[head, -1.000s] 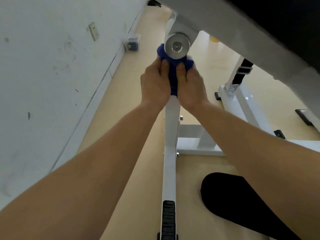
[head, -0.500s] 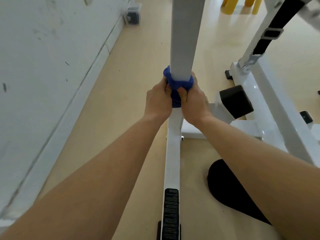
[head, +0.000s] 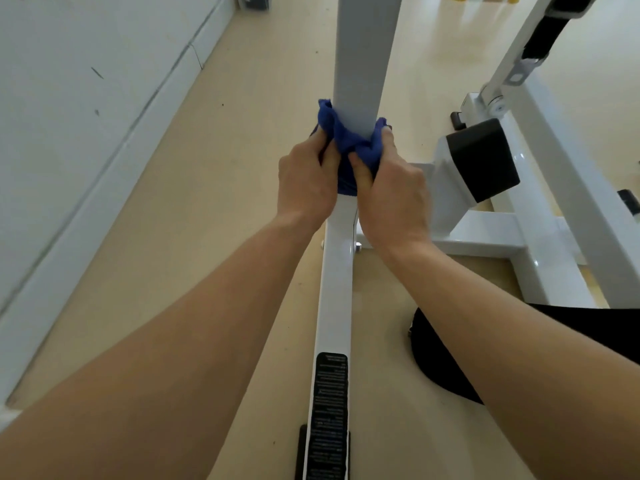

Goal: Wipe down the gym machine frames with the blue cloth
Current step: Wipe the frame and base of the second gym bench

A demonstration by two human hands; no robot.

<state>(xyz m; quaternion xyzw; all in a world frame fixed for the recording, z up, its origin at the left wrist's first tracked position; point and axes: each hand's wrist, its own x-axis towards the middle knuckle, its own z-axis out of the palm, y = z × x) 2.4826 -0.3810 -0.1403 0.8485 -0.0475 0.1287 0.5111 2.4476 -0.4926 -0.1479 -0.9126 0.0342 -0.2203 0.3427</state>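
Wall (head: pixel 69 98) at 9 o'clock, floor (head: pixel 225 168) open between. My left hand (head: pixel 306 181), right hand (head: pixel 393 195) grip blue cloth (head: pixel 346 140) round post (head: pixel 360 57) at 12 o'clock.

- My left hand (head: pixel 304 181) and right hand (head: pixel 391 192) close round the post (head: pixel 360 57) with the cloth (head: pixel 346 143) between; the post itself blocks any pass straight ahead.
- Left of the post, open floor (head: pixel 214 202) runs up to the wall (head: pixel 69 116): room there for my left hand.
- Right of my right hand a black block (head: pixel 485 161) sits near, and the white frame (head: pixel 571 202) behind it closes that side.
- Below my wrists the rail (head: pixel 337 289) runs toward me; open floor lies on both sides of it, with a dark shape (head: pixel 440 358) on the right under my forearm.
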